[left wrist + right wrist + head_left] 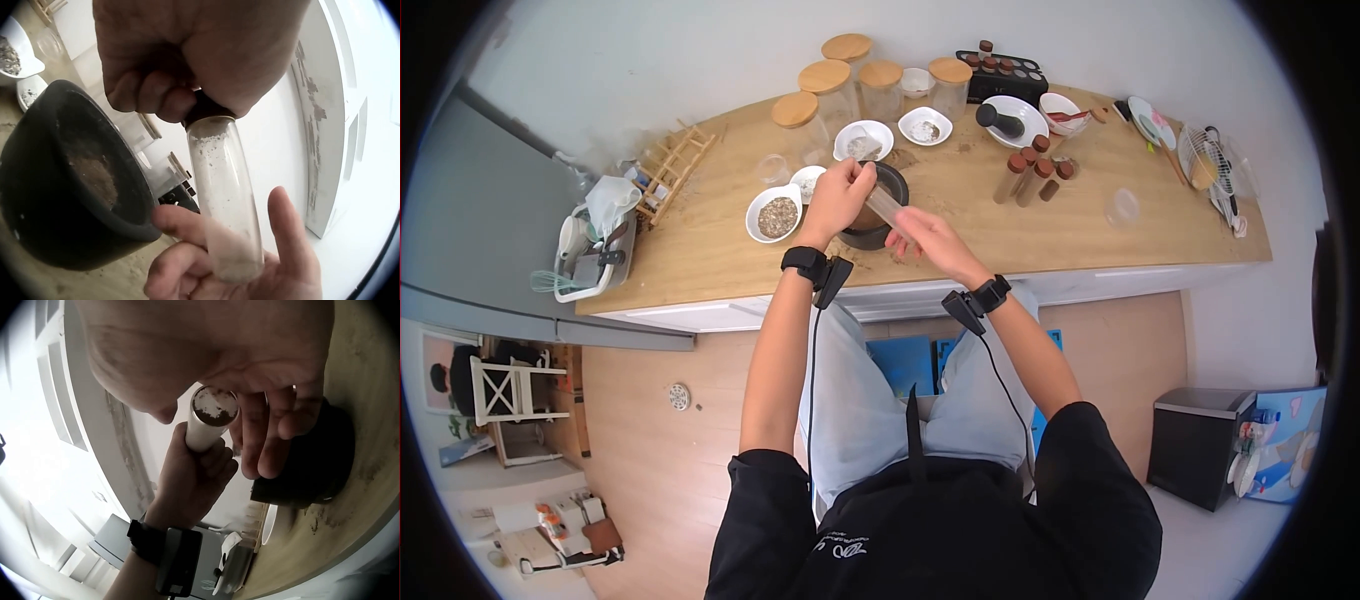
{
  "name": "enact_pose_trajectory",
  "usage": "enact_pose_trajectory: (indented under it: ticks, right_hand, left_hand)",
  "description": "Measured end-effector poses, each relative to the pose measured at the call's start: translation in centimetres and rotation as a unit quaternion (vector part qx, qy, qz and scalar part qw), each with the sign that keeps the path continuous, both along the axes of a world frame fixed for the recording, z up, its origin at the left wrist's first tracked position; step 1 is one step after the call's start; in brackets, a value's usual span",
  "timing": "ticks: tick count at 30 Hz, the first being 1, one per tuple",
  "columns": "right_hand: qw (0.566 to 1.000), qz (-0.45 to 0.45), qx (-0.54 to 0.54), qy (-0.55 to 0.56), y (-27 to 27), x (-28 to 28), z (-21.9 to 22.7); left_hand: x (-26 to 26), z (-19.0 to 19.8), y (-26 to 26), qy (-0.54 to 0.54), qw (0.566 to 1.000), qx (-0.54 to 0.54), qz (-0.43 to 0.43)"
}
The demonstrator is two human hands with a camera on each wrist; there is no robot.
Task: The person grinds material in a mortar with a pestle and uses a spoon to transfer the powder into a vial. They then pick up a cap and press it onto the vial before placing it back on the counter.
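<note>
A clear tube (pixel 228 187) hangs slanted between my two hands beside the black mortar (pixel 868 240). My left hand (pixel 838 200) grips its dark cap end, the fingers curled round the cap in the left wrist view. Pale powder clings inside the tube's wall, most of it near the cap. My right hand (pixel 935 243) lies at the tube's lower end with fingers spread and the thumb apart from the glass. Brown powder (pixel 92 178) sits in the mortar. Through the tube's round end (pixel 215 406), dark and pale patches show.
Left of the mortar stands a white bowl (pixel 752 222) of seeds. Behind are wooden-lidded jars (pixel 828 95) and white dishes (pixel 925 140). To the right are several brown-capped tubes (pixel 1032 182), a dark pestle (pixel 1000 121) on a white dish, and a wire basket (pixel 1212 165).
</note>
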State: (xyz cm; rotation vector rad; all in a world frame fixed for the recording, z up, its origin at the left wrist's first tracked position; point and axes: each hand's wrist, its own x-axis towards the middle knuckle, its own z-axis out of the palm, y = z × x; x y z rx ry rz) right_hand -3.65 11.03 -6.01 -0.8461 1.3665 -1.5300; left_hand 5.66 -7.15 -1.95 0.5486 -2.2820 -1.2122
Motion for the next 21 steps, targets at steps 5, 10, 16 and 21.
enact_pose_trajectory:
  ticks: [5,10,16,21]
  right_hand:
    - [0.987,-0.039,0.001,0.157,0.7,-0.3,-0.4]
    - [0.989,-0.129,0.056,0.035,2.0,-3.2,-3.1]
    - [0.873,-0.241,0.209,0.37,3.1,-8.6,-5.8]
    - [0.792,-0.269,0.274,0.474,1.7,-9.9,-4.7]
  left_hand:
    - [-1.0,0.0,1.3,0.004,0.999,0.002,-0.038]
    - [0.4,-0.8,1.7,0.124,0.989,0.038,0.074]
    - [3.5,-7.3,0.5,0.153,0.958,-0.018,0.242]
    - [4.4,-7.8,2.2,0.061,0.975,-0.122,0.173]
